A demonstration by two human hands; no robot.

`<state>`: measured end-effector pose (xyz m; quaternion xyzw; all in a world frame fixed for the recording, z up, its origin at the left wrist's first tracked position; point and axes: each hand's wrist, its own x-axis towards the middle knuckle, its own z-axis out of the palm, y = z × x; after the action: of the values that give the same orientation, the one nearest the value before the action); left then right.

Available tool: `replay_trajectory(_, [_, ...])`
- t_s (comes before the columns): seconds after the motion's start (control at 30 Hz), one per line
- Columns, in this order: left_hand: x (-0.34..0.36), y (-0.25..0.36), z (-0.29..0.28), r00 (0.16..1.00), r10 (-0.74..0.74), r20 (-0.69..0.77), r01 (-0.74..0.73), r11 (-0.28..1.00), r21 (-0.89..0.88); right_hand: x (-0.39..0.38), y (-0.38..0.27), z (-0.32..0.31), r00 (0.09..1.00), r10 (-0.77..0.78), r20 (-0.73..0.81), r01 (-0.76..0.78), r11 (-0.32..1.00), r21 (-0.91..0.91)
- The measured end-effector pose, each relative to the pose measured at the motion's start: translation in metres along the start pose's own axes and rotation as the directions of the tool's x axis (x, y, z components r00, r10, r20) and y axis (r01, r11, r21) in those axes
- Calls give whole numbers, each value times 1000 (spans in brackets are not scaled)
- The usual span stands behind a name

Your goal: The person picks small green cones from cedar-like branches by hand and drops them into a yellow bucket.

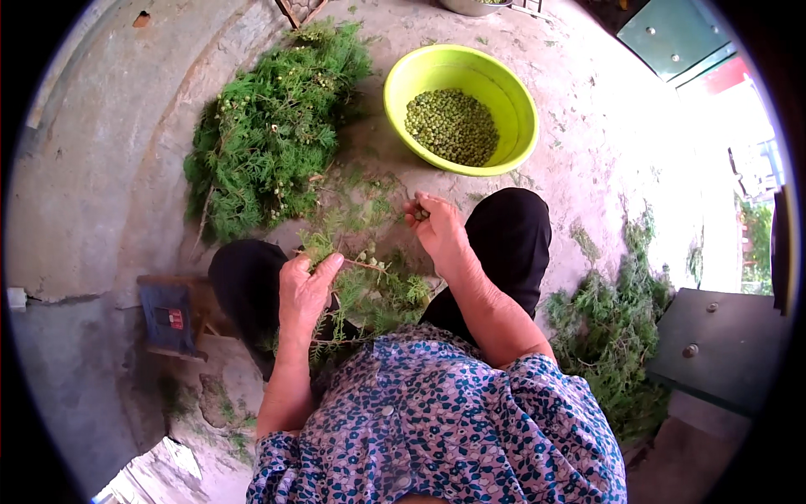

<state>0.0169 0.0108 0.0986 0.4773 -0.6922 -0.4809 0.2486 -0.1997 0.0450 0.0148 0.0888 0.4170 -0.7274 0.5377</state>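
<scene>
Between my knees, my left hand [308, 284] is closed around a green conifer sprig [367, 262] with a few pale round cones on it. My right hand [437, 223] is raised off to the right of the sprig, its fingers curled around small round green cones [421, 214]. Just beyond that hand stands a lime-green plastic basin [519, 102], partly filled with many of the same green cones [452, 126]. More feathery cuttings [382, 298] lie in my lap below the sprig. How many cones the right fingers hold is hidden.
A large heap of conifer branches [273, 126] lies at the far left by the wall. Stripped greenery [613, 328] is piled at the right, beside a dark green metal panel [705, 344]. A metal bowl [474, 7] stands at the back; a small wooden stool [172, 315] is left of my knee.
</scene>
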Motion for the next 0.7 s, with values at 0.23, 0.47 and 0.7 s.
replay_trajectory(0.23, [3,6,-11,983,-3,-186,-12,997,-81,18,-82,33,942,-336,-23,325,891,318])
replay_trajectory(0.47, [14,12,-14,961,-238,-140,132,843,-522,7,-59,11,913,-270,305,268,962,48])
replay_trajectory(0.7, [14,11,-12,984,-161,-79,97,848,-522,-40,-6,43,862,52,504,358,641,-679])
